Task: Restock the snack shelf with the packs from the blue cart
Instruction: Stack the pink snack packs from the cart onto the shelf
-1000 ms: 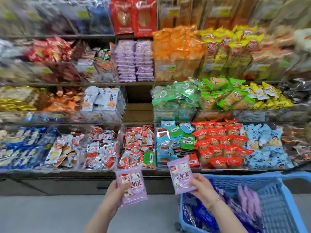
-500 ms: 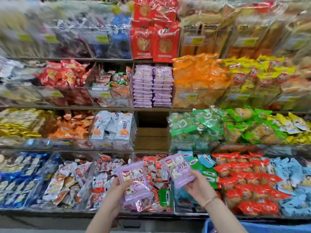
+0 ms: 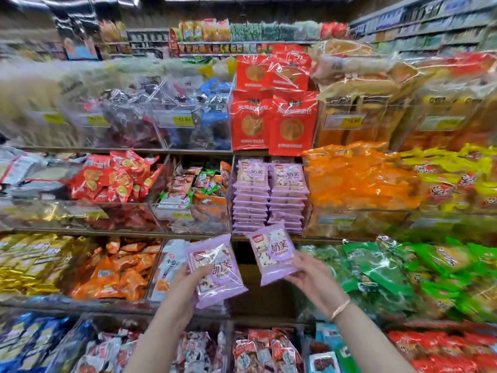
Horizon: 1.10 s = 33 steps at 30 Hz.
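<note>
1. Gripped the left purple pack (image 3: 216, 270) in the left hand (image 3: 185, 282), thumb curled across its front.
2. Pinched the right purple pack (image 3: 273, 254) by its lower edge with the right hand (image 3: 312, 275).
3. Held both just below the purple stacks (image 3: 269, 200) on the shelf.

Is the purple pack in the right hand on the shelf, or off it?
Off the shelf. The right hand grips the purple pack by its lower right edge, below the purple stacks.
</note>
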{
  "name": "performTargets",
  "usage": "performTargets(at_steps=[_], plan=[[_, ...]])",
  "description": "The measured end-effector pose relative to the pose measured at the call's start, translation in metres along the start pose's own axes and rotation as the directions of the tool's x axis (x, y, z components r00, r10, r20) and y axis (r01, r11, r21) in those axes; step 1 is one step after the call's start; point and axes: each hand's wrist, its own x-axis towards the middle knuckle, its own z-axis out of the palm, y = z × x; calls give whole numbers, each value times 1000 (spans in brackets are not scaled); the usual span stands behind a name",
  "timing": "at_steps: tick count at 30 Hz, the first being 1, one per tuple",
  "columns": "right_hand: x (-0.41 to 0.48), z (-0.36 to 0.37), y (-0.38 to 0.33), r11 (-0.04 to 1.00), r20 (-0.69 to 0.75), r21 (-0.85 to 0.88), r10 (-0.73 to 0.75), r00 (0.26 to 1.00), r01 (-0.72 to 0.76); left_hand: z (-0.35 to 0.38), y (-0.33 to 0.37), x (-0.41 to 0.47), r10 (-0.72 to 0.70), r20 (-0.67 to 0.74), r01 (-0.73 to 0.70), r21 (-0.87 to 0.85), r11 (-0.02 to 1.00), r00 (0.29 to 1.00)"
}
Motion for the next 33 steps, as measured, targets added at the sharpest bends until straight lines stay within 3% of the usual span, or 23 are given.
performTargets(at_steps=[6, 10, 15, 19, 21, 24, 28, 30, 33], plan=[[53, 42, -52, 969, -62, -113, -225, 972, 218, -4, 52, 39, 45, 49, -44, -20, 999, 998], [93, 66, -82, 927, -132, -255, -314, 940, 274, -2, 80, 75, 142, 116, -154, 103, 983, 983], [145, 91, -108, 865, -177, -455, -322, 930, 213, 11, 109, 117, 265, 120, -286, 228, 930, 957], [172, 101, -114, 828, -246, -550, -284, 927, 107, 22, 119, 141, 211, 78, -224, 235, 946, 974], [177, 103, -113, 685, -269, -728, -324, 907, 29, 21, 119, 146, 175, 104, -193, 193, 962, 979], [179, 106, -111, 368, -192, -930, -483, 854, 0, 17, 115, 146, 257, 164, -293, 267, 918, 952], [182, 105, -110, 169, -114, -985, -544, 831, -25, 17, 115, 146, 226, 200, -276, 277, 920, 953], [181, 103, -111, 114, -94, -993, -549, 831, -37, 19, 118, 145, 178, 213, -227, 235, 945, 961], [179, 98, -114, 186, -103, -983, -521, 847, -5, 19, 119, 143, 170, 225, -221, 221, 950, 959]])
